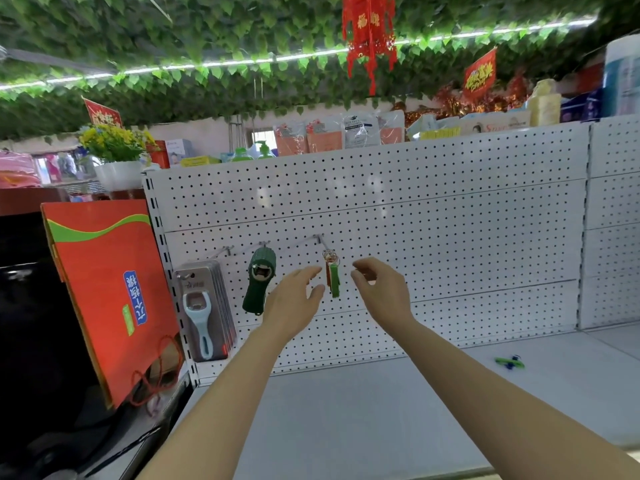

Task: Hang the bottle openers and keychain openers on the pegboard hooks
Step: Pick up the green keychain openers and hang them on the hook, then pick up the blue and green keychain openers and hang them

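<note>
A white pegboard (pixel 433 216) faces me with three hooks in a row. On the middle hook hangs a dark green cactus-shaped bottle opener (pixel 259 284). The right hook (pixel 321 241) carries green and brown keychain openers (pixel 333 277) on metal rings. My left hand (pixel 294 301) is just left of the keychains, fingers spread, holding nothing. My right hand (pixel 379 289) is just right of them, fingers loosely curled and empty. Neither hand touches the keychains. A green and blue keychain opener (pixel 509 361) lies on the shelf at the right.
Carded packs with a blue-handled tool (pixel 204 313) hang on the left hook. A red gift bag (pixel 110 292) leans at the shelf's left end. The grey shelf (pixel 363 410) lies below the pegboard. Goods line the top of the board.
</note>
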The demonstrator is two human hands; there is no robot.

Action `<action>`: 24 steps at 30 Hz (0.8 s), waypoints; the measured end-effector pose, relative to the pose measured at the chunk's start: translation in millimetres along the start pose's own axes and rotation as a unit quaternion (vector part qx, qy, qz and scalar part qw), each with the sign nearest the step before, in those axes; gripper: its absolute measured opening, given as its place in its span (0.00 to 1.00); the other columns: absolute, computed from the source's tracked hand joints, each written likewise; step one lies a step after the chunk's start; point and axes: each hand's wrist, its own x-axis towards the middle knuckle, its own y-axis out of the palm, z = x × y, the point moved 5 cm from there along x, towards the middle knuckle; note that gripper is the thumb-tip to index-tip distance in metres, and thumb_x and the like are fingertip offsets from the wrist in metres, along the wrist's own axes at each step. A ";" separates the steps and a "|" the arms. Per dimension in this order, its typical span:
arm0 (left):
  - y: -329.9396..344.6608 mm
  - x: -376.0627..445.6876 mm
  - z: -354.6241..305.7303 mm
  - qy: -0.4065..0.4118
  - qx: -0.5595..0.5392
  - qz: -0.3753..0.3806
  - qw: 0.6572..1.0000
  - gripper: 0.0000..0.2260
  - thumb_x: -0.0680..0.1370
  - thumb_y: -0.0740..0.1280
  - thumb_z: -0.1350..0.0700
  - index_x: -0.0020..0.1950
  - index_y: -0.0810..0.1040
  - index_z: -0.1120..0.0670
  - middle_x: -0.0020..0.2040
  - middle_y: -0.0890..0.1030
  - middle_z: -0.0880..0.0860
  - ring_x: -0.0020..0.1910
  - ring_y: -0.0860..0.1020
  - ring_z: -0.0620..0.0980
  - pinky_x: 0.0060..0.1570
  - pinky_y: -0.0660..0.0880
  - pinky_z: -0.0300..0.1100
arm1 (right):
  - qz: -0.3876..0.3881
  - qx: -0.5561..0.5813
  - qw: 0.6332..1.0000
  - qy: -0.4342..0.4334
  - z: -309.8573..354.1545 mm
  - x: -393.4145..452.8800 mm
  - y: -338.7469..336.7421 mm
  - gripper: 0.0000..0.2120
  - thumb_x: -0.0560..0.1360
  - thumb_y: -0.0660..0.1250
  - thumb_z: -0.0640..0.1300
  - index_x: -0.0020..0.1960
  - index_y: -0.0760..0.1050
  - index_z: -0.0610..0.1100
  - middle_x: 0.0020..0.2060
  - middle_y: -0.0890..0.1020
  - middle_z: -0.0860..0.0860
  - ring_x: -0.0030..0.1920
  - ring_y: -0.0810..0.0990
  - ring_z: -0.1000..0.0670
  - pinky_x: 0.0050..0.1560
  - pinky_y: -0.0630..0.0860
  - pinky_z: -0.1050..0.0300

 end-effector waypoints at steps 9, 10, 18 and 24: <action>55.7 -49.4 -1.2 -0.069 0.112 0.079 0.988 0.21 0.83 0.57 0.44 0.74 0.70 0.50 0.72 0.73 0.51 0.68 0.73 0.53 0.60 0.73 0.48 | 0.018 -0.201 0.979 -0.044 -45.4 -30.8 -71.4 0.16 0.79 0.64 0.49 0.65 0.75 0.47 0.59 0.81 0.52 0.57 0.80 0.49 0.56 0.76 0.51; 66.2 -52.7 -3.9 -0.071 0.113 0.090 0.987 0.21 0.83 0.58 0.45 0.74 0.70 0.50 0.72 0.73 0.51 0.68 0.73 0.52 0.60 0.73 0.48 | 0.018 -0.213 0.976 -0.042 -54.2 -32.3 -81.5 0.16 0.79 0.64 0.48 0.65 0.75 0.47 0.59 0.81 0.51 0.57 0.80 0.48 0.56 0.76 0.50; 160.1 -51.5 -85.2 -0.033 0.097 0.158 0.982 0.19 0.83 0.58 0.47 0.71 0.73 0.51 0.69 0.75 0.51 0.65 0.74 0.52 0.59 0.73 0.47 | 0.023 -0.286 0.958 0.011 -136.7 -48.7 -179.1 0.15 0.78 0.64 0.46 0.64 0.76 0.46 0.58 0.82 0.51 0.54 0.80 0.46 0.54 0.76 0.51; 241.7 -52.7 -160.4 -0.011 0.062 0.187 0.980 0.18 0.83 0.59 0.48 0.70 0.74 0.52 0.67 0.77 0.52 0.64 0.76 0.53 0.59 0.74 0.47 | 0.045 -0.343 0.938 0.009 -200.8 -57.2 -250.6 0.14 0.78 0.65 0.45 0.62 0.78 0.45 0.54 0.83 0.48 0.52 0.81 0.44 0.52 0.76 0.52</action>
